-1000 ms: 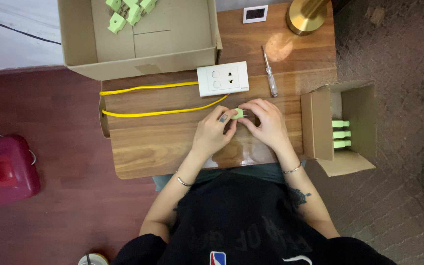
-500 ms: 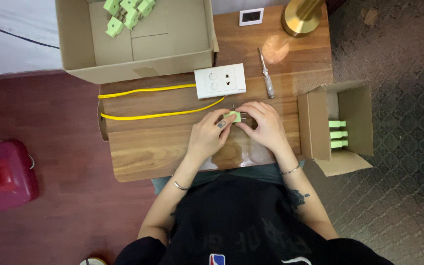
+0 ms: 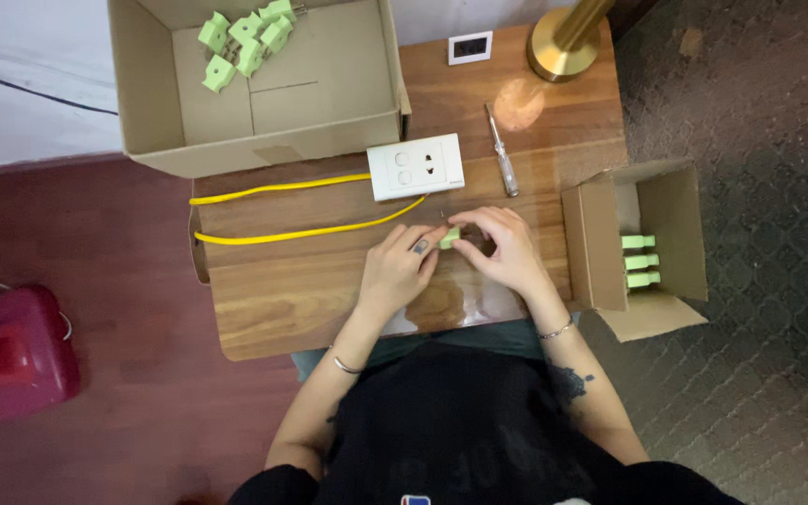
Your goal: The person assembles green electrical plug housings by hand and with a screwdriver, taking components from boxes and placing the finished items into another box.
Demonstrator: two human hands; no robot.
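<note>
Over the middle of the wooden table (image 3: 273,309), my left hand (image 3: 396,271) and my right hand (image 3: 507,248) meet, both pinching one small light-green plastic part (image 3: 450,238) between their fingertips. Just beyond the hands lies a white wall socket plate (image 3: 416,166) with two yellow wires (image 3: 278,190) running left from it. A screwdriver (image 3: 503,153) with a clear handle rests to the right of the plate.
A large open cardboard box (image 3: 264,140) at the back left holds several green parts (image 3: 245,37). A small open cardboard box (image 3: 600,243) at the right holds three green parts (image 3: 640,261). A brass lamp base (image 3: 561,47), a small white frame (image 3: 469,47) and a red case (image 3: 11,351) on the floor.
The hands have kept the green part between them with only slight finger shifts; the view has shifted a little.
</note>
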